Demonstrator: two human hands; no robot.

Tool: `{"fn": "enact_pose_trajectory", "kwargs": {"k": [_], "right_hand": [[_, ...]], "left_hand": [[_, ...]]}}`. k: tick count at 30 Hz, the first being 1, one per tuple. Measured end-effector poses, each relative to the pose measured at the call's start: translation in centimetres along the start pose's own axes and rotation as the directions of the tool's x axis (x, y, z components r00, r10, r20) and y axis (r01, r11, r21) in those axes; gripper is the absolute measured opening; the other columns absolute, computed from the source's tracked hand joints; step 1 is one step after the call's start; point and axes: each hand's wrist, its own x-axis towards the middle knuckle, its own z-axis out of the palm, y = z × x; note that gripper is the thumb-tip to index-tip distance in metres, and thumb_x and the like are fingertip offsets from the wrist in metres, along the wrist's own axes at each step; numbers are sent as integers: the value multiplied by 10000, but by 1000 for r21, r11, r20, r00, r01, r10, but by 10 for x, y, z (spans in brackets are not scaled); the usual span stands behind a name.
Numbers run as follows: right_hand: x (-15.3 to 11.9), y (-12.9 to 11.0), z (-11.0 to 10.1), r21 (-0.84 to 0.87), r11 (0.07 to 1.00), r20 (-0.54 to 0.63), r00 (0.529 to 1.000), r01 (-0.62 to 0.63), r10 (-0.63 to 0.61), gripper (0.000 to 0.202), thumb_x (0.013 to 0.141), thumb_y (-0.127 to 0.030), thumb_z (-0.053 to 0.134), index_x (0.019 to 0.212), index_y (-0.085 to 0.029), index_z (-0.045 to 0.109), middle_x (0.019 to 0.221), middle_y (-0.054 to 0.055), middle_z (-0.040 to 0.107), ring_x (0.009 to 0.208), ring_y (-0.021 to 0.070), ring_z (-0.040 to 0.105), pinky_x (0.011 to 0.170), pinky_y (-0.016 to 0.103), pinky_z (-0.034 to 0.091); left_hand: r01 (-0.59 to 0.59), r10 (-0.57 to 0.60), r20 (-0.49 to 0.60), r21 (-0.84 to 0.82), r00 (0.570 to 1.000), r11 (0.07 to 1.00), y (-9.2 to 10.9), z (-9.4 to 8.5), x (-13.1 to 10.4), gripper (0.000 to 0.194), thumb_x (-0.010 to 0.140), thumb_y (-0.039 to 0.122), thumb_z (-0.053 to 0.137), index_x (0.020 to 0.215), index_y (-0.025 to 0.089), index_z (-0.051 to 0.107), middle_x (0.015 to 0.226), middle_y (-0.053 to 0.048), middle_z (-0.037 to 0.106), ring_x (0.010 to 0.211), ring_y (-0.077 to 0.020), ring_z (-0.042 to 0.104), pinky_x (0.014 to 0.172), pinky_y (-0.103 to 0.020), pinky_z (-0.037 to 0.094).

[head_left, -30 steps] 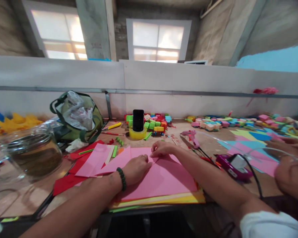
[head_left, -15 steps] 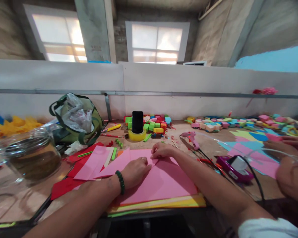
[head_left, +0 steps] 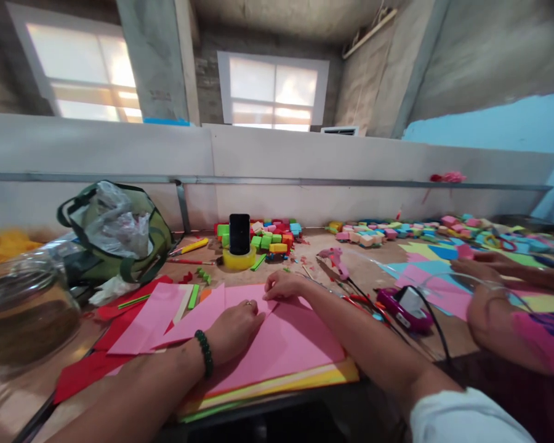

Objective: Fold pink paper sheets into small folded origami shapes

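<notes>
A stack of coloured paper lies in front of me, with pink paper [head_left: 300, 344] on top and yellow, cream and green edges showing beneath. My left hand [head_left: 237, 326], with a ring and a green bead bracelet, presses curled fingers on a folded part of the pink paper. Close beside it, my right hand [head_left: 282, 287] pinches the same paper near its far edge, fingertips bent down. Folded pink pieces [head_left: 143, 320] and red paper [head_left: 80, 375] lie left of my hands. Both hands' fingertips are partly hidden.
A phone [head_left: 239, 234] stands in a yellow tape roll [head_left: 240, 259]. A pink glue gun [head_left: 335, 259], a purple power strip [head_left: 404, 307] and cables lie right. A glass jar [head_left: 28, 320] and green bag [head_left: 154, 240] stand left. A co-worker's hands [head_left: 475, 274] handle paper at right.
The whole view has turned slightly right, so things sit further left. My hands keep nearly the same hold on the pink paper. More of the co-worker's arm and pink sleeve shows.
</notes>
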Motion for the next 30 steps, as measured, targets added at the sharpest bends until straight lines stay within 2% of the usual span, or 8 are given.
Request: {"fn": "enact_pose_trajectory", "kwargs": {"k": [3,8,11,15,17,20,24,30], "right_hand": [[-2,1,1,-5,1000,16,1000,4,-4,252,919,-330,544,1070,-133,589,981,50,631,772,138,622,666,311,541],[-7,-1,-2,-17,999,-14,999,49,-50,303,740,-417,727,887,-160,661,623,-41,594,533,78,521,480,188,401],[-7,-2,-2,-39,997,-15,998,63,-64,333,673,-431,774,833,-160,665,569,-53,571,535,87,526,479,190,390],[-6,-1,-1,-75,996,14,999,52,-51,266,870,-378,606,975,-134,619,800,7,636,639,107,591,585,250,498],[-7,-1,-1,-90,994,20,998,61,-59,271,894,-377,571,1019,-140,608,842,16,646,660,113,605,605,263,508],[-13,-2,-3,-119,989,11,996,90,-90,410,738,-475,709,999,-167,639,761,0,665,639,125,609,559,218,453],[-21,-2,-5,-177,976,-21,991,129,-135,715,470,-442,864,1093,-188,621,961,45,680,807,177,624,585,207,427],[-21,8,-6,-164,975,34,989,151,-147,554,652,-331,769,1159,-207,584,922,15,676,678,119,627,544,184,440]], "left_hand": [[-2,2,6,18,1000,1000,3,-2,0,384,971,221,248,1085,128,603,1063,-149,596,905,-220,570,784,-328,466],[-17,22,-66,81,998,997,0,5,0,343,970,232,288,1043,150,613,1026,-136,596,892,-216,548,782,-332,460],[-31,43,-91,122,995,992,-2,10,1,325,964,219,303,1046,153,610,961,-130,604,840,-222,535,752,-347,459],[-52,66,-79,164,995,985,-2,11,1,279,945,182,340,1016,149,608,923,-124,607,861,-234,523,772,-360,457],[-58,71,-70,170,995,984,-2,11,0,270,941,173,346,1013,149,606,921,-124,606,870,-235,516,781,-363,457],[-58,70,-67,158,995,986,-3,14,0,269,919,133,366,1066,152,590,945,-128,602,884,-238,508,778,-358,461],[-54,64,-64,149,996,987,-4,17,0,285,907,121,372,1095,159,583,955,-129,596,892,-237,503,771,-350,467],[-52,52,9,186,999,981,4,8,-3,318,893,88,366,1122,136,581,963,-146,625,898,-260,511,777,-379,471]]}}
